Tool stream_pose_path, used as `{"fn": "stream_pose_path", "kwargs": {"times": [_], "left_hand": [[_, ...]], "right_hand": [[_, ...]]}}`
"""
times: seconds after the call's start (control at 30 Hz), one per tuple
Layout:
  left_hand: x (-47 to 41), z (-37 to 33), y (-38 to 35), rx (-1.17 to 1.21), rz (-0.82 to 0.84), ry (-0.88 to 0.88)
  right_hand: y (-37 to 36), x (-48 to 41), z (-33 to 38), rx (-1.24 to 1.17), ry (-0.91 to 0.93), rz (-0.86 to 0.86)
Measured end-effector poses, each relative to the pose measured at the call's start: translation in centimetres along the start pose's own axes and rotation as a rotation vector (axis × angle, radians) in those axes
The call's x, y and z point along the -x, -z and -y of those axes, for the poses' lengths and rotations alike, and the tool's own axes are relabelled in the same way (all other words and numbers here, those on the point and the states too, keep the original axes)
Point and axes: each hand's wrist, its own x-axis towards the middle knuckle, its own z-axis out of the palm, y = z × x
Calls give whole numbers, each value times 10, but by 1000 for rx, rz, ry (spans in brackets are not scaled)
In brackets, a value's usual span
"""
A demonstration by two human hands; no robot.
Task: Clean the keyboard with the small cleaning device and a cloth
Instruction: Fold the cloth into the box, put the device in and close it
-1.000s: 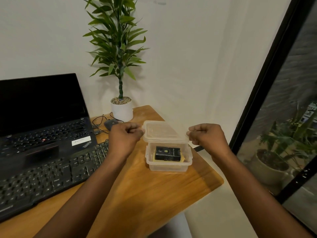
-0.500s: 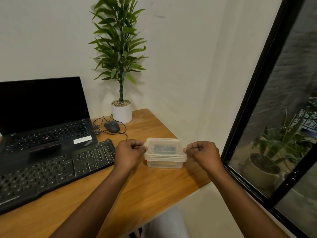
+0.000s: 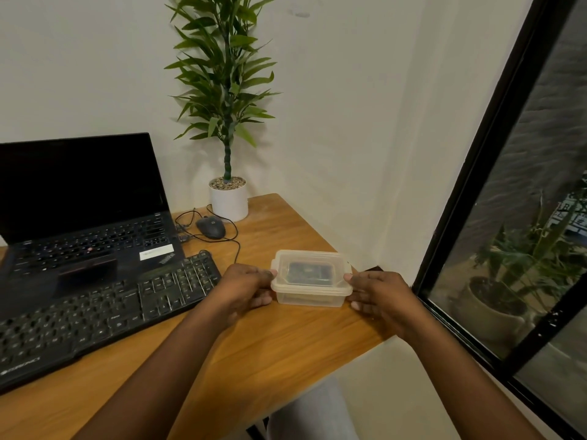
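Note:
A clear plastic container (image 3: 309,296) stands on the wooden desk (image 3: 273,350) near its right edge, its lid (image 3: 309,260) sitting on top. A small black device (image 3: 309,274) shows dimly through the lid. My left hand (image 3: 246,289) grips the container's left side, thumb on the lid rim. My right hand (image 3: 378,296) grips its right side the same way. The black external keyboard (image 3: 104,315) lies to the left, in front of the laptop. No cloth is in view.
An open black laptop (image 3: 82,217) sits at the back left, a wired mouse (image 3: 211,227) and cable beside it. A potted plant (image 3: 228,198) stands at the desk's back. A black-framed window (image 3: 476,201) is on the right, past the desk edge.
The lid, held above the open container a second ago, now sits on it. My hands have dropped from pinching the lid to holding the container's sides.

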Motion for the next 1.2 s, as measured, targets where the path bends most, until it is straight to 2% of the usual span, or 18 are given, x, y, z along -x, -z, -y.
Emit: {"fn": "stream_pose_path", "kwargs": {"times": [0.1, 0.37, 0.53, 0.6, 0.77, 0.87, 0.93, 1.0, 1.13, 1.2], "left_hand": [[-3, -2, 0, 45, 42, 52], [-9, -2, -2, 32, 6, 26], [-12, -1, -6, -182, -120, -174], [-12, 2, -5, -267, -159, -256], [-13, 0, -9, -592, -223, -394], [-14, -2, -13, -711, -226, -415], [-14, -1, -12, -738, -211, -416], [-14, -3, -11, -740, -176, -399], [-26, -12, -10, -677, -138, -356], [-36, -17, -10, -638, -157, -357]], "right_hand": [[1, 1, 2, -47, -55, 56], [-1, 0, 8, -84, -143, 32], [-1, 5, 7, -76, -76, -65], [-4, 6, 6, 34, 22, -130], [-13, 5, 9, 603, 296, -248], [-19, 6, 20, 890, 321, -248], [-19, 7, 24, 951, 291, -232], [-15, 5, 26, 856, 262, -215], [-12, 4, 21, 251, 103, -153], [-16, 1, 15, 39, 16, -120]]}}
